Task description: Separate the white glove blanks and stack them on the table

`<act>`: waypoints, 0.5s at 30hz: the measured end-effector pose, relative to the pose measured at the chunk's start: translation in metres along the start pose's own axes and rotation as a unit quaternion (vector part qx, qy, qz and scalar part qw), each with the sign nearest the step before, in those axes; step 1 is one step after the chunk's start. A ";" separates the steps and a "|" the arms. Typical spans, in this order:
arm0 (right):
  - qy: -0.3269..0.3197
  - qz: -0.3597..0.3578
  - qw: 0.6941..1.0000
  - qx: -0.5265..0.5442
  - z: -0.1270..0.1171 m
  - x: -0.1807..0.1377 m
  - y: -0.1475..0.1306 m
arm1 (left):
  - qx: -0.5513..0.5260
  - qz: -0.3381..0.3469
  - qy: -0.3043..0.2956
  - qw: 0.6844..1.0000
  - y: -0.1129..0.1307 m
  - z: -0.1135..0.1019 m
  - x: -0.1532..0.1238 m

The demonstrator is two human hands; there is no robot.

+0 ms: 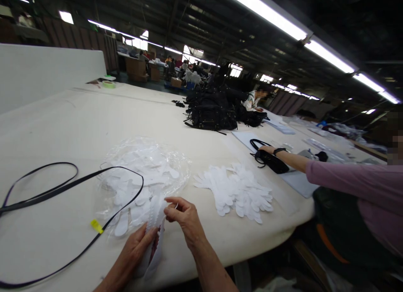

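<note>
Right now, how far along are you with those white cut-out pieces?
Looks done: a fanned pile of white pieces lies spread on the table, right of the plastic bag. In hand: the left hand grips a small stack at the table edge while the right hand pinches its top. Left: the plastic bag holds many loose pieces, so perhaps half remains.

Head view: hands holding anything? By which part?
A stack of white pieces: left hand wraps its lower half, right hand pinches the top end.
</note>
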State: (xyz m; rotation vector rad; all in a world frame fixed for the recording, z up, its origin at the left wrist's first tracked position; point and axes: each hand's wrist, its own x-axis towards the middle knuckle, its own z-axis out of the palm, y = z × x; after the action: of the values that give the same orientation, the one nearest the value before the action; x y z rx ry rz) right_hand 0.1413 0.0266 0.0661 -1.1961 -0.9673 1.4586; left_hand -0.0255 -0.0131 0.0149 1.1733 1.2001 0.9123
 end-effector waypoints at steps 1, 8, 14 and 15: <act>0.000 0.003 1.000 -0.001 -0.001 -0.001 -0.001 | -0.010 -0.003 0.002 1.000 0.001 0.002 -0.001; -0.014 -0.019 0.996 -0.087 0.000 -0.012 -0.010 | -0.124 -0.062 -0.030 0.990 0.008 0.011 -0.006; -0.040 -0.041 0.996 -0.072 0.003 -0.014 -0.010 | -0.126 -0.071 -0.046 0.988 0.005 0.006 -0.003; -0.035 -0.044 0.996 -0.073 0.003 -0.014 -0.009 | -0.121 -0.067 -0.053 0.989 0.005 0.006 -0.003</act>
State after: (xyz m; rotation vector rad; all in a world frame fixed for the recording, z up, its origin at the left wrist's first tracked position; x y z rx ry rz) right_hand 0.1407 0.0152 0.0785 -1.1976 -1.1779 1.3871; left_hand -0.0201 -0.0157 0.0203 0.9239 1.0387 0.8559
